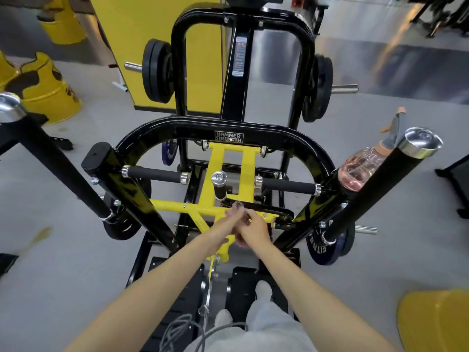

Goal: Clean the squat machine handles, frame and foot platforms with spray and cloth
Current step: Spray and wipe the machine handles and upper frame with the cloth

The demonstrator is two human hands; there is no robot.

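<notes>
Your left hand (231, 220) and right hand (255, 229) meet over the yellow frame (172, 205); blur hides whether they pinch a cloth. The spray bottle (363, 168) perches on the black frame's right end, near the right handle (288, 186). Jolting the frame could topple it.

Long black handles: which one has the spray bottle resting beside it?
The right handle: the pink spray bottle sits partly hidden behind it, near its chrome end. The left handle has none.
</notes>
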